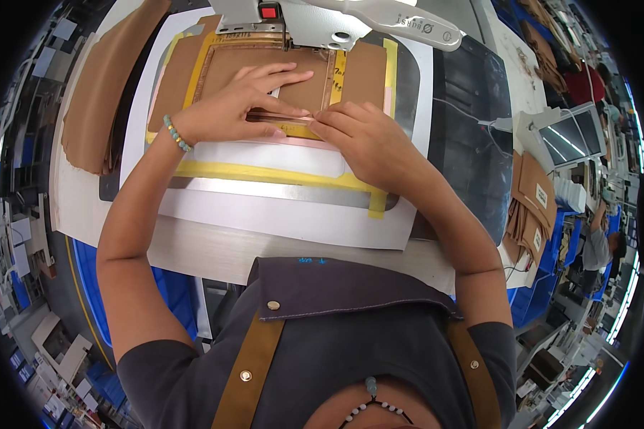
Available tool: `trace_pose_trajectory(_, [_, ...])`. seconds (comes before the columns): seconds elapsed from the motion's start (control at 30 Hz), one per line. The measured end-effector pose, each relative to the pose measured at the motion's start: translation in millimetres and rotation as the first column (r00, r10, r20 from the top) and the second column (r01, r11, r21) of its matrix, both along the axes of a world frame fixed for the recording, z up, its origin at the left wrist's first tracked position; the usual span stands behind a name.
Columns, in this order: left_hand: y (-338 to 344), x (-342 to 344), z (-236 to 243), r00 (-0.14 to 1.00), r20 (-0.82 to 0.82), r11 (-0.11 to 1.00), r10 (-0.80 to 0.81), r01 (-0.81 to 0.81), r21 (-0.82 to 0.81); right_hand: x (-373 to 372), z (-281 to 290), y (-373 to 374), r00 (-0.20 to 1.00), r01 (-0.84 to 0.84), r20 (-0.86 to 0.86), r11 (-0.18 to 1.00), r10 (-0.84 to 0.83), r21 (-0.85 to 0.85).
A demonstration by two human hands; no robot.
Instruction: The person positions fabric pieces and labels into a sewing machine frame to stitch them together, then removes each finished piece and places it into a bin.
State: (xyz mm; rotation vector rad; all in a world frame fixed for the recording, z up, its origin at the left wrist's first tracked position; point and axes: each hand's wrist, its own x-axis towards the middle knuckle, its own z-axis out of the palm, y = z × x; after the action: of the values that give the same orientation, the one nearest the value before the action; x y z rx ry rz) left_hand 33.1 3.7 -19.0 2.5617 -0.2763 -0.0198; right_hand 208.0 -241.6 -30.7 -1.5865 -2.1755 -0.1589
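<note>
My left hand (pixel 247 104) lies spread over a brown sheet (pixel 232 75) inside a yellow-edged template (pixel 200 75), thumb and fingers apart, resting along a narrow pinkish strip (pixel 279 117). My right hand (pixel 361 143) has bent fingers closed together at the right end of that strip; what exactly lies under the fingertips is hidden. The template sits on white sheeting (pixel 265 214) with yellow tape, beneath the white head of a sewing machine (pixel 311 20), just beyond my fingers.
Brown pieces are stacked at the left (pixel 96 93) and right (pixel 529 193). A screen (pixel 562 143) on a white mount stands right of the dark plate (pixel 469 79). Blue bins (pixel 93 272) stand below the table. Another person (pixel 597 254) is at the far right.
</note>
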Motion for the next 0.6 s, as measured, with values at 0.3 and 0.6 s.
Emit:
trace_pose_trajectory(0.3, [6,12,-2,1.000,-0.007,1.000,0.003,-0.002,0.010,-2,1,3,0.999,0.038,0.002,0.999,-0.038,-0.015])
trace_pose_trajectory(0.6, [17,29,-9,0.998,0.062,0.998,0.033,-0.036,0.044,10,-3,5,0.993,0.120,0.011,0.991,-0.120,-0.057])
